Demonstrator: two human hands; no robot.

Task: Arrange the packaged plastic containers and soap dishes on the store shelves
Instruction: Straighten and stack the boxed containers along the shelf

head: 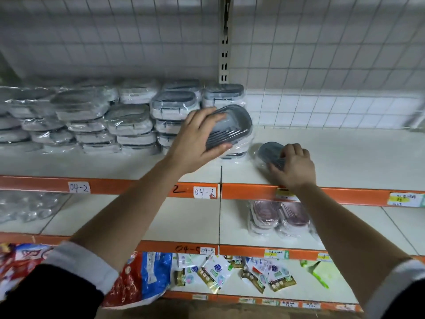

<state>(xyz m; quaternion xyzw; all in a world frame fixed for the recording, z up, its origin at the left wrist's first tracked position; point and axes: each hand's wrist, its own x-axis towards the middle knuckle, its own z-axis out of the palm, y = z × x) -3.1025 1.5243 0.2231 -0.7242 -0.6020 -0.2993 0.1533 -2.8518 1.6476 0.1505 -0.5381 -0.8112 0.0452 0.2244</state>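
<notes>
First, slip risk: the grey wrapped dish (232,125) is held tilted in the air, and its film wrap looks slick. I judge it could slide out of the left hand (195,139) if the pinch eases.
Topple risk: the wrapped stacks (128,120) on the left of the shelf stand unevenly (several packs sit askew). The dish hangs just in front of the rightmost column, so a nudge while setting it down could shove that column back or over.
Edge risk: the smaller grey dish (268,149) lies not far from the orange shelf lip (253,191). Dragged nearward, it could tip off toward the pink dishes (276,217) on the shelf below.
Left hand: clamped on the grey wrapped dish, fingers over its far rim, thumb under its near edge.
Right hand (294,166): fingers curled over the near end of the smaller grey dish, thumb at its left side, gripping it against the upper shelf (345,157).
Grey wrapped dish, place: off the shelf, to the right of the left palm.
Smaller grey dish, place: flat on the upper shelf, right of the stacks, its far end poking out beyond the right hand's fingers.
</notes>
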